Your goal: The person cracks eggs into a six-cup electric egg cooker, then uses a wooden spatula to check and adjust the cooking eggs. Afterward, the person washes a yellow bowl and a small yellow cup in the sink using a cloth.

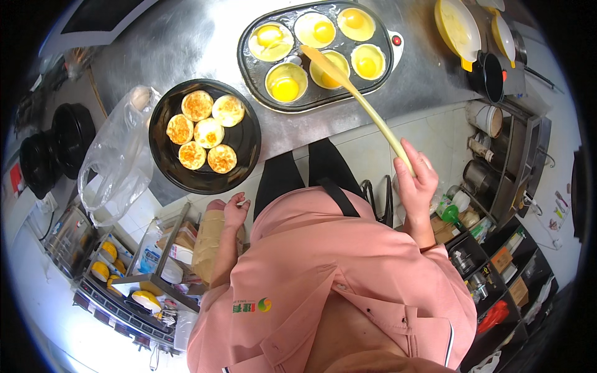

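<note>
My right hand [417, 179] grips the handle end of a yellowish wooden spatula [373, 109]. Its flat tip reaches over a black multi-well egg pan [305, 99] on the steel counter. Each well holds a raw egg [285, 88] with a whole yolk, set in pale batter. The blade partly hides the egg in the lower middle well. Beside this pan, a round black pan [210, 184] carries several browned round cakes [196, 105]. My left hand [237, 210] hangs below the counter edge near the round pan, holding nothing, its fingers loosely curled.
A clear plastic bag [119, 158] lies against the round pan's left side. Yellow-and-white dishes [459, 30] and a black pot [487, 77] stand at the counter's right end. Stocked shelving [494, 261] is at right; a metal rack [154, 291] with bowls is at left.
</note>
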### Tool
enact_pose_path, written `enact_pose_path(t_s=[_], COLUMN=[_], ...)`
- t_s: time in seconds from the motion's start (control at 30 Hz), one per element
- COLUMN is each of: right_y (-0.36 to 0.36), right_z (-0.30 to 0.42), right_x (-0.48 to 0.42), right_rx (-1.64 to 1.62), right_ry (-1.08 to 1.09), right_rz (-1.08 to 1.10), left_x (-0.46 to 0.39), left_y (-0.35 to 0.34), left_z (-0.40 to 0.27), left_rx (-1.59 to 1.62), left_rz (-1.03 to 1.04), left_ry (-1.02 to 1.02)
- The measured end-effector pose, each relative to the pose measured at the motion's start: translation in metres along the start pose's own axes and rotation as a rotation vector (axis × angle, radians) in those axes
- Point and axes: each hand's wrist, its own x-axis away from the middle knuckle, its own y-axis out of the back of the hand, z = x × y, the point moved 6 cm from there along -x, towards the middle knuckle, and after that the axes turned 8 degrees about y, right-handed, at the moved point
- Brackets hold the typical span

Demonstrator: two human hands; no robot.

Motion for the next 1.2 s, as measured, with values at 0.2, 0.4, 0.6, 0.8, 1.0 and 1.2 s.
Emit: enact_pose_path(t_s=[0.2, 0.4, 0.6, 0.8, 1.0, 1.2], right_y=[-0.006, -0.015, -0.019, -0.012, -0.006, 0.0], right_z=[-0.009, -0.017, -0.017, -0.017, -0.015, -0.013], right_x=[0.003, 0.005, 0.003, 0.005, 0.01, 0.015], right_rx=[-0.188, -0.266, -0.258, -0.198, -0.204, -0.233], right_ry=[-0.14, -0.261, -0.254, -0.291, -0.27, -0.32], right_rz=[0.028, 0.06, 0.044, 0.023, 0.033, 0.047], left_x=[0.0, 0.003, 0.002, 0.001, -0.005, -0.006], left_y=[-0.002, -0.001, -0.004, -0.006, -0.009, -0.01], left_z=[-0.001, -0.002, 0.002, 0.003, 0.009, 0.007], left_rx=[0.01, -0.007, 0.016, 0.032, 0.035, 0.056], left_rz=[-0.002, 0.001, 0.007, 0.012, 0.018, 0.011], left_ry=[-0.007, 0.009, 0.023, 0.043, 0.03, 0.01])
